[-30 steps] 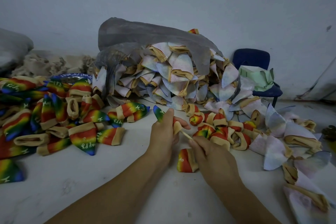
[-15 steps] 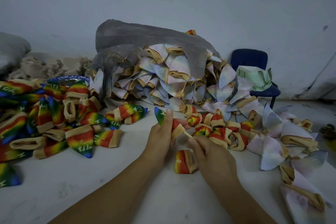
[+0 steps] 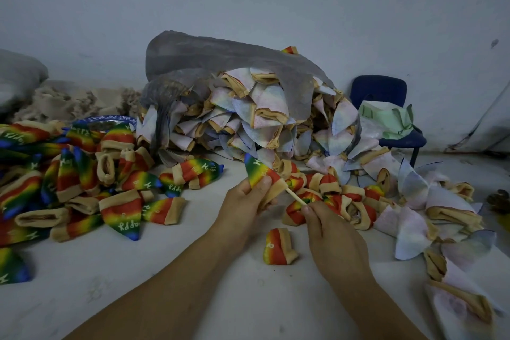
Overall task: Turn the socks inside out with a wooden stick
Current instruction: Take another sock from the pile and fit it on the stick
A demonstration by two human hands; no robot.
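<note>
My left hand (image 3: 242, 199) grips a small rainbow sock (image 3: 258, 171) with a tan cuff, held up above the white surface with its blue-green toe pointing up and left. A thin wooden stick (image 3: 295, 197) runs from the sock's cuff down to my right hand (image 3: 331, 232), which pinches its lower end. The stick's far end is hidden inside the sock. Another rainbow sock (image 3: 278, 247) lies on the surface just below both hands.
Rainbow socks (image 3: 82, 182) lie heaped at the left. Pale inside-out socks (image 3: 256, 119) spill from a grey plastic bag (image 3: 220, 58) at the back and trail down the right side (image 3: 414, 218). A blue chair (image 3: 386, 96) stands at the back right.
The sock in my left hand has lengthened, its coloured toe pushed further out up and left. More of the stick shows between my hands, which have drawn slightly apart.
</note>
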